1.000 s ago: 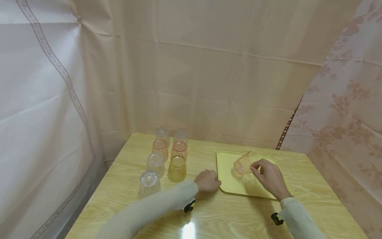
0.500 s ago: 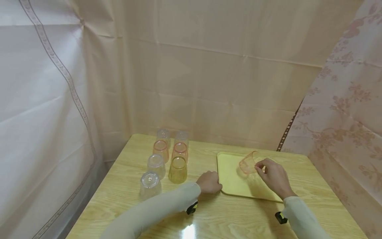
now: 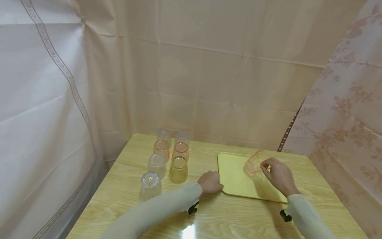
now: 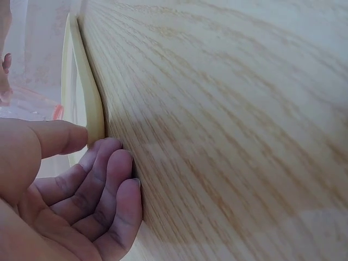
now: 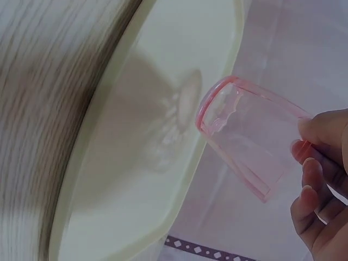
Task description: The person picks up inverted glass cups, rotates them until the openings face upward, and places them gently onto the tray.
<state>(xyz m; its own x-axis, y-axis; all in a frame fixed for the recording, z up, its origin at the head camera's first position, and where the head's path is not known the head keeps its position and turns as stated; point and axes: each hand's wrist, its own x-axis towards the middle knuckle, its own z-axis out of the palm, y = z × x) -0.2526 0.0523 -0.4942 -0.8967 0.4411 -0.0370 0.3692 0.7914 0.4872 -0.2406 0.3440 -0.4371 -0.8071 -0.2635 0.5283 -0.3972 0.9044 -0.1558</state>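
My right hand (image 3: 280,176) pinches the open rim of a transparent pink tumbler (image 3: 253,165) between thumb and fingers. Tilted on its side, the tumbler hangs over the yellow tray (image 3: 234,177), its base pointing toward the tray in the right wrist view. At the tray's near left corner is my left hand (image 3: 210,182). In the left wrist view the thumb lies against the tray rim (image 4: 93,103), with curled fingers (image 4: 117,212) below and beside it, close to the tabletop. Tray and tabletop hide part of those fingertips.
Upside-down tumblers stand in two columns on the table's left: several clear ones (image 3: 150,186), two pink ones (image 3: 180,151) and a yellow one (image 3: 178,170). The left forearm passes close to the front clear one. Cloth curtains (image 3: 209,83) surround the wooden table (image 3: 226,215).
My right hand has carried the pink tumbler rightward over the tray. My left hand has kept its place at the tray corner, and the standing tumblers have not moved.
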